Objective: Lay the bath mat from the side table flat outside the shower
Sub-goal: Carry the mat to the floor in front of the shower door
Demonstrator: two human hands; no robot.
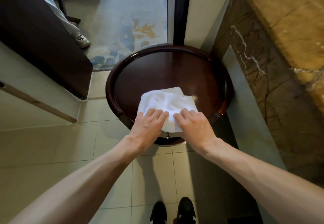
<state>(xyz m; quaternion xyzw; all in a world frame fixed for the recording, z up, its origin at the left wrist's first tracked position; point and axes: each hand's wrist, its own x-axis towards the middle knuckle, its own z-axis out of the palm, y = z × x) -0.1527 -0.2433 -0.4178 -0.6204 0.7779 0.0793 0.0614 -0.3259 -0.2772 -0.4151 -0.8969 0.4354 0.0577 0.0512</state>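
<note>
1. I see the bath mat (166, 103) lying rumpled on the near part of the round dark counter (175, 65), with its near edge drooping over the rim toward me, which puts that edge within easy reach.
2. My left hand (149, 125) lies on the mat's near left part, fingers bent down onto the cloth. The grip looks curled onto it, but I cannot tell whether it pinches anything.
3. My right hand (194, 125) mirrors it on the near right part. Its thumb is hidden, so that grip is equally unclear.
4. I judge the hands sit apart so the mat can hang wide once raised.
5. No shower is in view. The tiled floor (52, 144) beside the counter is bare.
</note>
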